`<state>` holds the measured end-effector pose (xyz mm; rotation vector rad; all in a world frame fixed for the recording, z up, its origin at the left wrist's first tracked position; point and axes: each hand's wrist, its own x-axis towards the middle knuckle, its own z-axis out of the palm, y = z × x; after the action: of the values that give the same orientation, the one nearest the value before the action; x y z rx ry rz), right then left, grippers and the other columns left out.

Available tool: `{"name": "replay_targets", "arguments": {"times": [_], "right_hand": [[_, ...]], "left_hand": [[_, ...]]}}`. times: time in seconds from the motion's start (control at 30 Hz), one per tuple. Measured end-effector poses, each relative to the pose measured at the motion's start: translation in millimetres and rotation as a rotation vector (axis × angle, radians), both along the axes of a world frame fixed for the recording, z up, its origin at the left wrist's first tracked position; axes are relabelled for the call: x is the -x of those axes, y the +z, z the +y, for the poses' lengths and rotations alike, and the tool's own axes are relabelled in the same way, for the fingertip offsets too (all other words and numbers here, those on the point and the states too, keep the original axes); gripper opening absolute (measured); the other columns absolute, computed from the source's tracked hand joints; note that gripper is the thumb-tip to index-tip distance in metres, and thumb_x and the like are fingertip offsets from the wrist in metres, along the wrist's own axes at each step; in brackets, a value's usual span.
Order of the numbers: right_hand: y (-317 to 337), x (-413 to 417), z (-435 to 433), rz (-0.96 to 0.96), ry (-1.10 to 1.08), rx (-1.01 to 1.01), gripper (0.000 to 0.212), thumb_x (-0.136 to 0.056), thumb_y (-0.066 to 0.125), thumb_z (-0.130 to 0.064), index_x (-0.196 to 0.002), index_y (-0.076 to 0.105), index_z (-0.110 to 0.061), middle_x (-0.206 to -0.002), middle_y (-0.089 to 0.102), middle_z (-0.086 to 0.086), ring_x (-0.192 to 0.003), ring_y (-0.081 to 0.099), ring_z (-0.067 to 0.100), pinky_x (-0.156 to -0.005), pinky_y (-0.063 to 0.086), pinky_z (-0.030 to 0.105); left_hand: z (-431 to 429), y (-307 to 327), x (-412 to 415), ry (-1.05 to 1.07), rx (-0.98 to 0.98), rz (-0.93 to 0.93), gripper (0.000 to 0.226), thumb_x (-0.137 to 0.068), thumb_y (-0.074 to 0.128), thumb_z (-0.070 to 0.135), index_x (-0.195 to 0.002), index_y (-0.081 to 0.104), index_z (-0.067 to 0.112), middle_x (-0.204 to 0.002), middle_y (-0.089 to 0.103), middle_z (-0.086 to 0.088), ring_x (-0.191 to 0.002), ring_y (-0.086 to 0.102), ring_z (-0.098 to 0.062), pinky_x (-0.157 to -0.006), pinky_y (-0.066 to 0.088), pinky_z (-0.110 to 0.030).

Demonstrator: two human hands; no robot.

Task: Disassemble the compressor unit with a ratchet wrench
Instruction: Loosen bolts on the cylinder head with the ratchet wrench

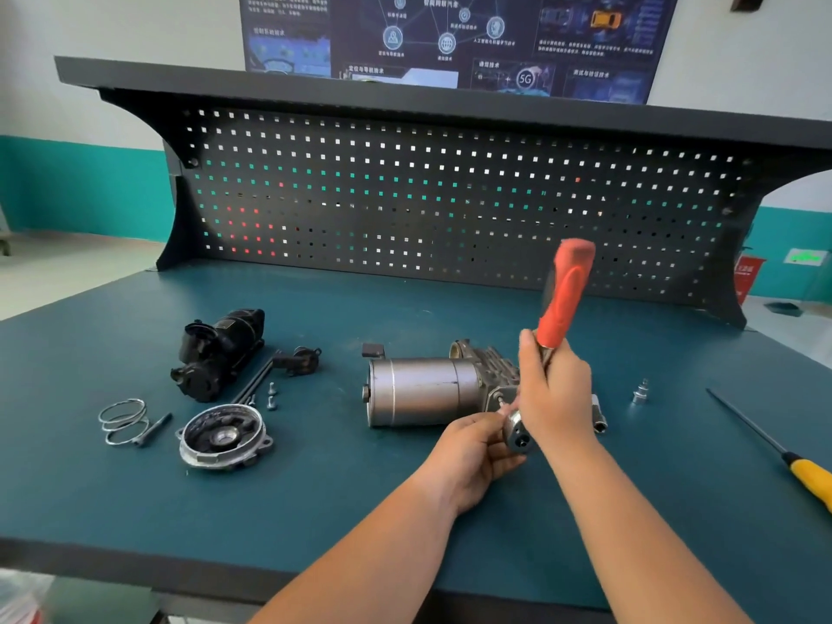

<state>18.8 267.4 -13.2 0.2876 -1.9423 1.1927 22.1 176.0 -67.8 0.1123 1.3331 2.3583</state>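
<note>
Right, compressor lies on its side mid-bench, motor can pointing left, finned head to the right. My right hand is wrapped round the ratchet shank just under the red grip, handle standing up. My left hand has its fingers curled on the ratchet head, steadying it on a bolt at the body's near right. Looks like heavy, rigid metal. The smooth round can probably rolls and slips, so brace on the finned block instead. Ratchet is stiff; gripping higher on the rubber should give more leverage. End cap sits near left.
</note>
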Motion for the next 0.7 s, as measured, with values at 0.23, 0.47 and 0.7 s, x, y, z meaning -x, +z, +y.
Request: {"name": "replay_targets", "arguments": {"times": [0.23, 0.47, 0.7], "right_hand": [[17, 7, -13, -0.016, 0.192, -0.869, 0.028, -0.087, 0.037, -0.047, -0.063, 0.029, -0.035, -0.048, 0.036, -0.011, -0.05, 0.039, 0.015, -0.051, 0.024, 0.032], [-20, 10, 21, -0.171, 0.034, 0.727, 0.037, -0.089, 0.043, -0.039, -0.061, 0.039, -0.015, -0.033, 0.039, -0.004, -0.028, 0.046, 0.016, -0.037, 0.036, 0.021], [-2, 10, 16, -0.088, -0.02, 0.073, 0.039, -0.09, 0.039, -0.043, -0.06, 0.04, -0.018, -0.037, 0.043, -0.003, -0.037, 0.052, 0.024, -0.04, 0.037, 0.027]], "left_hand": [[-1, 0, 3, 0.012, 0.041, -0.002, 0.022, -0.095, 0.042, 0.009, -0.088, 0.063, 0.008, -0.071, 0.069, -0.003, -0.064, 0.069, -0.016, -0.056, 0.055, -0.022], [6, -1, 4, 0.037, 0.09, 0.049, 0.016, -0.094, 0.054, 0.021, -0.083, 0.06, 0.011, -0.066, 0.069, 0.002, -0.057, 0.066, -0.007, -0.053, 0.052, -0.018], [3, -1, 4, -0.015, 0.054, 0.055, 0.021, -0.094, 0.052, 0.017, -0.078, 0.064, 0.012, -0.069, 0.067, -0.003, -0.058, 0.065, -0.013, -0.053, 0.055, -0.023]]}}
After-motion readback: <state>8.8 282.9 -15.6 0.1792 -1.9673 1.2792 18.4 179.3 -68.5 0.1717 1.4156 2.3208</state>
